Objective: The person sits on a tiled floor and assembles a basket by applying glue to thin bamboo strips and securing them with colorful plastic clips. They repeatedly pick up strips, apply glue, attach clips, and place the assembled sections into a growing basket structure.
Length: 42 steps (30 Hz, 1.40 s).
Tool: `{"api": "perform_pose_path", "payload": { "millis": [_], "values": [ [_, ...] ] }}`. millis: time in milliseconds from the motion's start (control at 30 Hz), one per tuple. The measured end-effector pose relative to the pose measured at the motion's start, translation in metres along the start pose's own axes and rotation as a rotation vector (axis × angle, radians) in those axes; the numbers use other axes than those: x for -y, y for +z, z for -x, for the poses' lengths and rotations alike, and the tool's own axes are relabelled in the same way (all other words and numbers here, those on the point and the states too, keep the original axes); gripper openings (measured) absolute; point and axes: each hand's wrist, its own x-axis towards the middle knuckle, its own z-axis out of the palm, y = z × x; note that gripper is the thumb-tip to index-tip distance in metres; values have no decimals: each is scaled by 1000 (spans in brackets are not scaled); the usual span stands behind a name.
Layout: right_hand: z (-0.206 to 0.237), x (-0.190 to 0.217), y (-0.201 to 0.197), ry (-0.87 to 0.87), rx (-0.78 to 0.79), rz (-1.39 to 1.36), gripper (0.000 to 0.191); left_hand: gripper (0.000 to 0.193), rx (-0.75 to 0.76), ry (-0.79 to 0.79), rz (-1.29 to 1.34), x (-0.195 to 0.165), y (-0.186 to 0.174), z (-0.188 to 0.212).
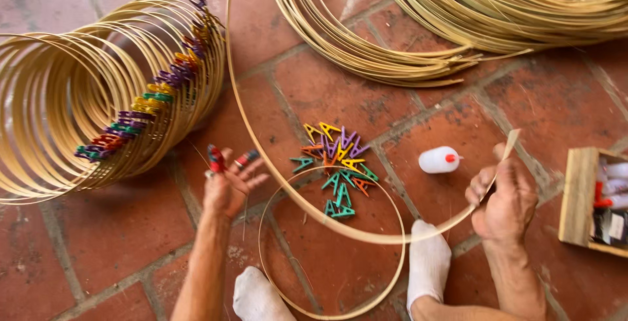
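Note:
My right hand [504, 200] grips one end of a long thin bamboo strip [261, 157] that curves left across the floor and up to the top edge. My left hand [229, 180] is spread palm-down with coloured caps on its fingertips, holding nothing, just left of the strip. A finished bamboo ring [271, 275] lies flat between my two white-socked feet. A pile of coloured plastic clips [337, 164] sits just beyond the ring, inside the strip's curve.
A stack of bamboo hoops [59, 98] held by a row of coloured clips lies at the left. Coils of bamboo strips [458, 13] fill the top. A small white bottle [438, 160] with a red cap lies on the brick floor. A wooden box [579, 196] stands at the right edge.

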Motion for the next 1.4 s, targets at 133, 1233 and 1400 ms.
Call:
{"api": "perform_pose_path", "payload": {
  "millis": [133,1233,1400],
  "values": [
    [22,-39,-38,81,-14,54,16,50,-349,372,-953,-29,-18,3],
    [5,-130,-12,155,220,533,39,41,-720,276,-395,78,-67,158],
    [0,-133,-6,43,364,468,32,34,-502,566,-579,113,-54,171]
  ]
}}
